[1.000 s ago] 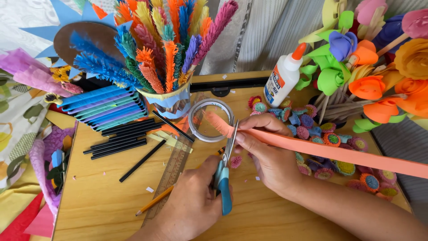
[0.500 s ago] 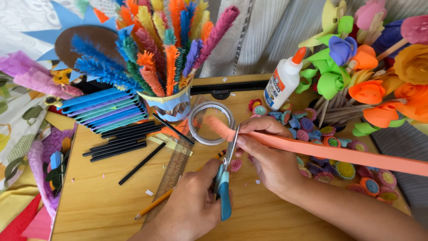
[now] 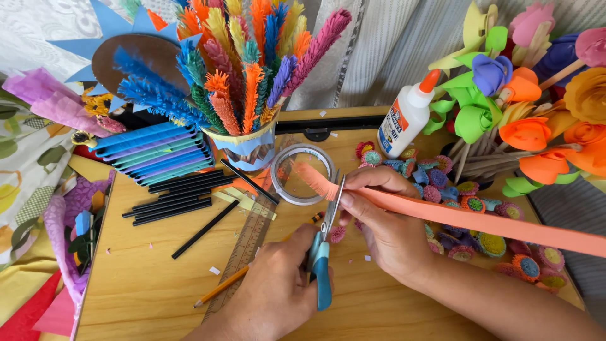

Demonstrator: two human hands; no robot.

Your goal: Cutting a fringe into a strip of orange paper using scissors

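My left hand (image 3: 278, 292) grips blue-handled scissors (image 3: 322, 252), and their blades point up across a long orange paper strip (image 3: 480, 221). My right hand (image 3: 386, 230) pinches that strip just right of the blades. The strip's left end (image 3: 312, 178) is cut into a fine fringe and lies over a clear tape roll (image 3: 302, 175). From my right hand the strip runs off to the right edge of the view.
On the wooden board (image 3: 151, 290) lie a ruler (image 3: 247, 243), a pencil (image 3: 222, 285), black sticks (image 3: 173, 196) and rolled blue tubes (image 3: 154, 151). A cup of fringed paper stems (image 3: 243, 148), a glue bottle (image 3: 407, 117), small quilled flowers (image 3: 454, 189) and paper roses (image 3: 530, 132) stand around.
The scissors and my right hand have shifted only slightly along the strip's fringed end. Nothing else has moved.
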